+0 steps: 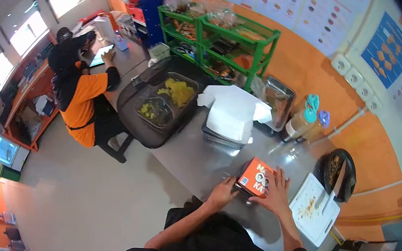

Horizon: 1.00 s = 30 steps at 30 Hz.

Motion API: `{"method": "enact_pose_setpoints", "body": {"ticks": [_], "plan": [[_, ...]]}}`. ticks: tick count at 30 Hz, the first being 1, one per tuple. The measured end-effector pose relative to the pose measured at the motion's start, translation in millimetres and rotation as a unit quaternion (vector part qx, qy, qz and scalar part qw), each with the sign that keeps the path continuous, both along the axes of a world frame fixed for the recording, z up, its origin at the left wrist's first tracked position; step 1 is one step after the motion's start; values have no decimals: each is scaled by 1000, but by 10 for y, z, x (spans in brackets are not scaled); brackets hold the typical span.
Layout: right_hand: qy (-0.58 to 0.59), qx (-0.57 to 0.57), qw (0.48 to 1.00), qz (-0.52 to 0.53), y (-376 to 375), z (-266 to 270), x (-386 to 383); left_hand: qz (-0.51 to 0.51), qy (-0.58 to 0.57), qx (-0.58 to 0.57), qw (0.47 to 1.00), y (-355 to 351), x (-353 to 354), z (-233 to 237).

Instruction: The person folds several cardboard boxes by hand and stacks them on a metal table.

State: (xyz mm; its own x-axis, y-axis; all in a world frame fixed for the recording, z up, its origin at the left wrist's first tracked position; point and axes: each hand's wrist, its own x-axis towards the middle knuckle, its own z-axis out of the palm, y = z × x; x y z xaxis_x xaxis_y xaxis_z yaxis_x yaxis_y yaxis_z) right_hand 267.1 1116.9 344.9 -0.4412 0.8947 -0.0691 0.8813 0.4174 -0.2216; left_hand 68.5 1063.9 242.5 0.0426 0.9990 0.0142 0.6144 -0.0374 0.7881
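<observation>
A small box with an orange printed top (256,177) lies on the steel counter in front of me, its lower sides dark. My left hand (222,194) grips the box's left end with bent fingers. Across the right end, my right hand (274,193) holds the box, thumb at the near edge and fingers over the top and far side. Just beyond the box, white paper sheets (232,113) rest on a stack of dark trays (223,139). To the right is a white cutting board (315,209) with brown crumbs and a knife (330,202).
A stone mortar (337,176) stands at right near capped bottles (300,123) and a metal tray (279,100). Farther back are a dark container (135,129) of yellow food and a green rack (238,44). A person in an orange shirt (86,97) sits at the counter's far end.
</observation>
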Motion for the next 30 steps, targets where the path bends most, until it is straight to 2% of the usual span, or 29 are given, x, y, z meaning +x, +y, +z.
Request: {"method": "enact_pose_setpoints", "body": {"ticks": [2,3,4,6,8,9,11,14,16,18,19,21,22,23,25,29,30], "plan": [[74,31,997,-19,119,86,-64,0,4,1,1000,-29,-57,-10],[110,83,990,11,193,164,-149,8,0,27,1000,-52,-97,5],[112,87,990,19,295,173,-286,16,-3,53,998,-77,-137,20],[209,90,972,62,537,104,-687,36,-27,57,997,-114,-227,-30],[268,122,946,136,741,54,-1224,52,-48,58,996,-174,-346,-39],[273,121,944,142,836,-21,-1443,65,-49,51,995,-223,-402,-29],[227,101,960,129,1004,-213,-1825,85,-48,47,994,-324,-513,-37],[235,70,960,135,1286,-562,-2020,113,-32,85,989,-484,-730,-94],[135,31,972,190,1365,-574,-2050,141,-57,98,984,-638,-846,-150],[90,41,984,148,1316,-472,-2082,188,-129,38,973,-742,-916,-141],[103,86,980,149,1329,-476,-2061,213,-137,59,966,-757,-906,-182],[137,150,969,140,1339,-494,-2038,240,-101,4,966,-789,-962,-250],[152,171,964,134,1343,-477,-2036,253,-99,16,962,-760,-983,-278],[157,175,961,145,1344,-430,-2046,257,-118,23,959,-742,-994,-311],[88,158,972,149,1346,-313,-2004,255,-134,42,957,-669,-1030,-323],[130,170,960,180,1256,-158,-1922,238,-162,37,957,-441,-1117,-33],[130,173,959,182,1204,-81,-1911,249,-243,34,937,-346,-1113,19]]}}
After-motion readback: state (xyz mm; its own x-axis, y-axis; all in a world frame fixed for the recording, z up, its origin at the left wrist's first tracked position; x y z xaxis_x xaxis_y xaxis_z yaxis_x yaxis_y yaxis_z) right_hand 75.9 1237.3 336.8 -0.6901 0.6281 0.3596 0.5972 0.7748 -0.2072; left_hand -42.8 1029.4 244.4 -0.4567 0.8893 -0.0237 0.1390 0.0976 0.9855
